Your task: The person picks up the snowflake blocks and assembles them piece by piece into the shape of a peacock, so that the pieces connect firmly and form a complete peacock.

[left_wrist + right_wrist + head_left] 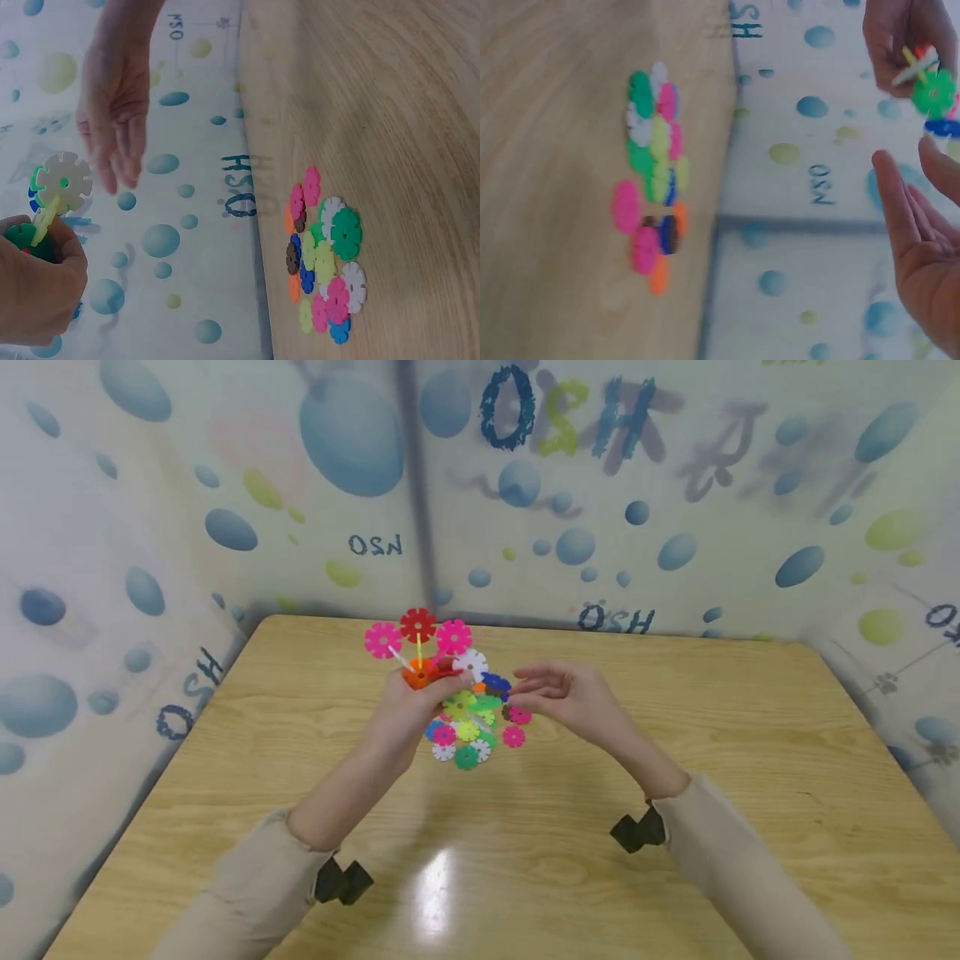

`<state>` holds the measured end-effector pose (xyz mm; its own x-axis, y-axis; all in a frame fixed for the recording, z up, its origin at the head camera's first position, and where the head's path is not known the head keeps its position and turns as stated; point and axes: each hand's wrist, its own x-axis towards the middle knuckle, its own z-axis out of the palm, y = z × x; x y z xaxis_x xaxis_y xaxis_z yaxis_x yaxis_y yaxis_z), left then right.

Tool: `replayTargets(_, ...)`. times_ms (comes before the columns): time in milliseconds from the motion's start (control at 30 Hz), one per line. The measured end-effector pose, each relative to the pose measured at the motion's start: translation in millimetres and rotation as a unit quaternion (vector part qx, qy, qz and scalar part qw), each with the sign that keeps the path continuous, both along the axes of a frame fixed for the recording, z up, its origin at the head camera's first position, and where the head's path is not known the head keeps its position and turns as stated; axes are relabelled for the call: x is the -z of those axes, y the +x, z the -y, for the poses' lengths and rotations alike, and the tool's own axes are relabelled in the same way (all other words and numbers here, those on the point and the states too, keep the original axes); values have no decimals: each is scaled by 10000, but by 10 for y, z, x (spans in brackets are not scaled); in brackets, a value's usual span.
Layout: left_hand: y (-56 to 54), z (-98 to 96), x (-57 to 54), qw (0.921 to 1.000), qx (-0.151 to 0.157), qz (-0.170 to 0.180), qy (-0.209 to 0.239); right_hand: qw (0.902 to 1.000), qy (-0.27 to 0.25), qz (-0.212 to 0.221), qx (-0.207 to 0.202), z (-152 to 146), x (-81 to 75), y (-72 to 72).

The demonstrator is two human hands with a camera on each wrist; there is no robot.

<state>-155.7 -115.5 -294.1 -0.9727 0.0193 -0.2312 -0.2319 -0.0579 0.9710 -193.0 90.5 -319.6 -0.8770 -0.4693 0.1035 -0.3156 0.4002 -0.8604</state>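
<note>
Flower toy (418, 675) is pinched by the left hand (401, 714), maybe to keep it still, while the right hand (573, 695) is near, its grip apart.

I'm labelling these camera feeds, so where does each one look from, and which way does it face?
Head: on the head, facing forward and down over the table; left hand, right hand and both sleeves show.
Left wrist: on that wrist, seeing table and wall sideways; left hand lower left, right hand above.
Right wrist: on that wrist, seeing table and wall sideways; right hand lower right, left hand above.
Shared: both wrist views show the held build, loose discs and wall.
</note>
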Motion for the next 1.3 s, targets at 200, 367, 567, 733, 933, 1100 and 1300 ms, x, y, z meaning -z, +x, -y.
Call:
replayTargets(200,-29,43,40,9988,86,237,411,9801,1976,200,42,65,553,-288)
replayTargets(367,15,-5,16,9986,358,284,248,9521,3056,-46,-10,188,842,-328)
replayTargets(567,56,-26,-36,9984,525,164,124,9484,3156,291,108,206,831,-329)
replayTargets(733,69,-29,-26,9983,536,207,110,9698,2214,910,457,158,753,-319)
replayTargets(933,64,-50,18,9982,571,156,-82,9988,70,-88,477,-6,160,-79)
replayTargets(1100,56,-68,41,9981,580,59,-187,9897,-720,-1238,46,-70,-160,152)
replayTargets(1300,58,-92,40,9969,713,97,-320,9717,-739,-2232,-217,-91,-166,209)
